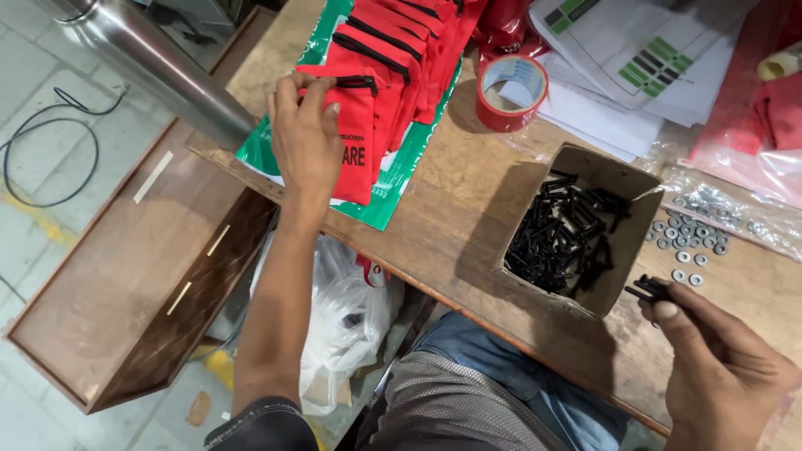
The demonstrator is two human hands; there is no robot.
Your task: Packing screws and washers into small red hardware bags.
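Currently, left hand (pixel 306 138) fingers pinched on nearest red zip pouch (pixel 354 125), right hand (pixel 720 367) closed around black screws (pixel 652 290), beside cardboard box (pixel 622 242).

A worn wooden worktop (pixel 468 209) stands over a grey tiled floor (pixel 50 75) where a black cable (pixel 50 142) loops, beside a low brown wooden cabinet (pixel 125 284).

Red pouch (pixel 355 125): flat fabric, black zipper along the top edge, printed dark lettering on the face; lies nearest of an overlapping row of like pouches on a green sheet at the table's left edge, pinched at its top by the left hand (pixel 302 134). Black screws (pixel 652 290): a small bundle, held between the fingertips of the right hand (pixel 718 367), just beside the open cardboard box of the same screws.
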